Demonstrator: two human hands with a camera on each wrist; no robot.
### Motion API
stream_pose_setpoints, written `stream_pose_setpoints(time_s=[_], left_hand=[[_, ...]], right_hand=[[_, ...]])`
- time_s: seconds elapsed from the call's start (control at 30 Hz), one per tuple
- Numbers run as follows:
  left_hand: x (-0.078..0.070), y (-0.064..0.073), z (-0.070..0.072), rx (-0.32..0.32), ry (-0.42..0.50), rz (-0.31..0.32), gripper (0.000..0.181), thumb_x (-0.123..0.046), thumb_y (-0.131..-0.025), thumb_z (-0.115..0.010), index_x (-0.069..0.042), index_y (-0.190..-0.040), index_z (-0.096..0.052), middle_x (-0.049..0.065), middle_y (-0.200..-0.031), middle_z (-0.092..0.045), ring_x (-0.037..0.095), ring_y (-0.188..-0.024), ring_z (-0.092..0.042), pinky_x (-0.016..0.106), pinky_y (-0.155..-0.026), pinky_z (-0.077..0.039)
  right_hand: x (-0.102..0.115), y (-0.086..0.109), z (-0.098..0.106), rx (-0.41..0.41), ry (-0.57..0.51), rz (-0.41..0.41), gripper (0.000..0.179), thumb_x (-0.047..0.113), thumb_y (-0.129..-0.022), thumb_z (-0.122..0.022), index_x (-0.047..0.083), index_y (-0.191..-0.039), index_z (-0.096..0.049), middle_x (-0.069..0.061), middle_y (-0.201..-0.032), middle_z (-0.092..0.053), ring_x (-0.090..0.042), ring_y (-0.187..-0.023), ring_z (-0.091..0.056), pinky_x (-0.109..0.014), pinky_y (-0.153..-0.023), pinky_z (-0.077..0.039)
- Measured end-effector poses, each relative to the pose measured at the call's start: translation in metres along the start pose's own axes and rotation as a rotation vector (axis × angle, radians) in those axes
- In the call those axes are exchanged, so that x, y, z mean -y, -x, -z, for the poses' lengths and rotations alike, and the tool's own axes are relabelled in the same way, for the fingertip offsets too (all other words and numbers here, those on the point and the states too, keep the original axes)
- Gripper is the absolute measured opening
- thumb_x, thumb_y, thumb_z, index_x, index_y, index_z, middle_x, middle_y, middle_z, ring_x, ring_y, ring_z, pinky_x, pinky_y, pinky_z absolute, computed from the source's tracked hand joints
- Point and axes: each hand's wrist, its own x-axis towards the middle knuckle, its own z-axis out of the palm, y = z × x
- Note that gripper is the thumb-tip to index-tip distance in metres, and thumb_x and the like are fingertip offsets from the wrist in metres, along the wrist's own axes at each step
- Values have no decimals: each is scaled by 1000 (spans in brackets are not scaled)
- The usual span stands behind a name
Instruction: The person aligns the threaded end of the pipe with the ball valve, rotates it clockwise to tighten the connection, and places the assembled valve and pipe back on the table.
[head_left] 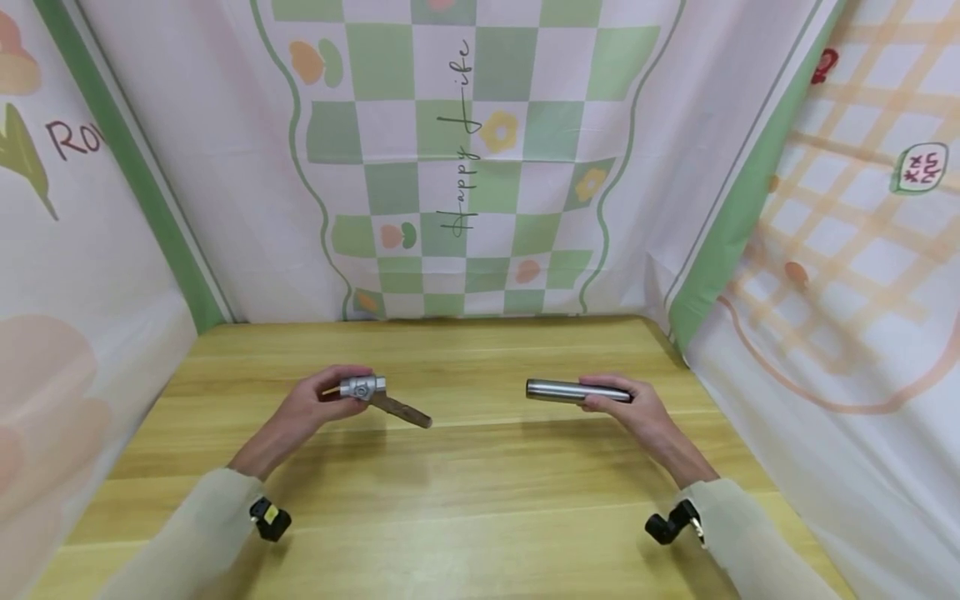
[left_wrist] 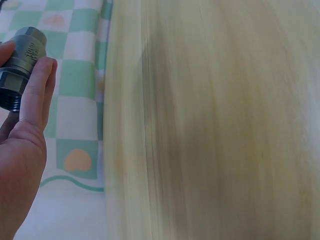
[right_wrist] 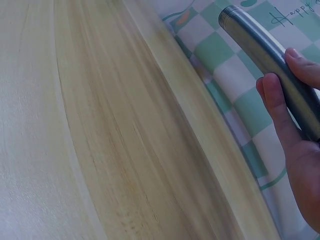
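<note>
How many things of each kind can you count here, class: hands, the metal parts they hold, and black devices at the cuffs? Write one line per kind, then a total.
Hands: 2, the left hand and the right hand
Metal valve: 1
Metal pipe: 1
Black devices: 2, the left cuff device and the right cuff device
Total: 6

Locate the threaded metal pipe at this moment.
In the head view, the threaded metal pipe is right of centre, gripped by the right hand above the wooden tabletop, across from the ball valve.
</note>
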Motion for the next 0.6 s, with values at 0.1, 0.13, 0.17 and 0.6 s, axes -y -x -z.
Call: stream_pose_setpoints(time_s=[0.1, 0.13, 0.17, 0.6], left_hand=[[-1, -1, -2, 3, 0, -7, 54, -20, -101, -79, -8, -150, -60, 16, -143, -63, 19, -122, -68, 27, -99, -61], [-1, -2, -3, 0, 1, -4, 53, -20, -101, -80, -9, -150, -61, 15, -143, -63, 19, -122, -68, 27, -99, -61], [-1, -2, -4, 2, 0, -7, 53, -21, -101, -79, -9, -150, -61, 15, -143, -63, 19, -123, -67, 27, -99, -61], [-5, -6, -16, 16, 24, 6, 53, -23, -101, -79, -10, -150, -62, 17, -146, -62, 23, -125, -67, 27, -101, -61]], right_hand=[[1, -1, -2, 2, -5, -1, 39, 5, -103, -74, -10, -138, -67, 7, -117, -80, -13, -98, -80, -30, -93, -66], [2, -1, -3, 2, -5, -1, 39, 5, -103, -74, -10, -138, -67, 7, -117, -80, -13, -98, -80, -29, -93, -66], [3, -1, -4, 2, -6, -1, 40, 5, -103, -75, -10, -139, -67, 7, -118, -80, -13, -98, -80, -30, -93, -66], [5, -1, -12, 2, -22, 5, 39, 5, -103, -74, -10, -138, -67, 7, -117, -81, -13, -96, -80, -28, -93, -65]])
